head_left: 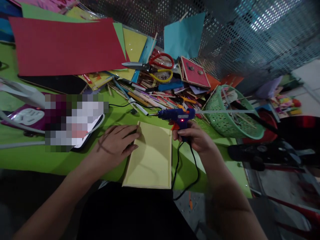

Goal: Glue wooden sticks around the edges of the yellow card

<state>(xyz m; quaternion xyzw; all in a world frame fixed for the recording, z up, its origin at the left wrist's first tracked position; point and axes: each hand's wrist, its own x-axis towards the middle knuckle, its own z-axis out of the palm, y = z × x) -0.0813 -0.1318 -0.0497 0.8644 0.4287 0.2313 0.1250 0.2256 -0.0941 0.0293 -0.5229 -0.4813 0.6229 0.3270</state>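
Observation:
A blue hot glue gun (177,115) with an orange trigger and a lit red light is held by its handle in my right hand (193,135). Its nozzle points left, above the top edge of a pale yellow panel (152,156), and a long clear glue stick (220,112) sticks out of its back. Thin wooden strips edge the panel, which lies at the table's front. My left hand (120,141) rests at the panel's upper left edge, fingers stretched and apart. A black cord (197,166) hangs below the gun.
Scissors (150,68) with red and yellow handles lie on a pile of sticks and pens. A green basket (225,120) stands at the right. Red card (67,46) lies at the back left, near a partly blurred phone-like object (87,130). Perforated metal mesh (225,43) rises behind.

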